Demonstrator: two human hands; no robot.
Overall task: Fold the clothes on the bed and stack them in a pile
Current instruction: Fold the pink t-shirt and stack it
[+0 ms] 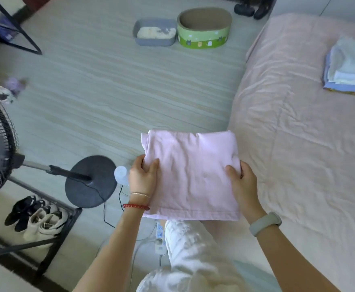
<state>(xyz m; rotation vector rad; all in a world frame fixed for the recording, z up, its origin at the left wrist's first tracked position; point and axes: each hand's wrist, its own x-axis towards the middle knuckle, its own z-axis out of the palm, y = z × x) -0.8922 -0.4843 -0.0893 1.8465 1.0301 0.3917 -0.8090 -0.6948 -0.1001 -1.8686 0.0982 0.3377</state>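
Folded pink garment is clamped at both side edges by left hand and right hand; pile lies far right of the grip, nearer the right hand.

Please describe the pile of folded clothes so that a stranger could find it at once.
Look at the pink bed on the right. Near its far right edge lies the pile of folded clothes. Its layers are pale blue and white, unlike the pink garment held in both hands.

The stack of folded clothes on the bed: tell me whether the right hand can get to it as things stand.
Probably not without stepping closer. The right hand grips the folded pink garment, and the stack of folded clothes lies far across the bed. Nothing stands between them.
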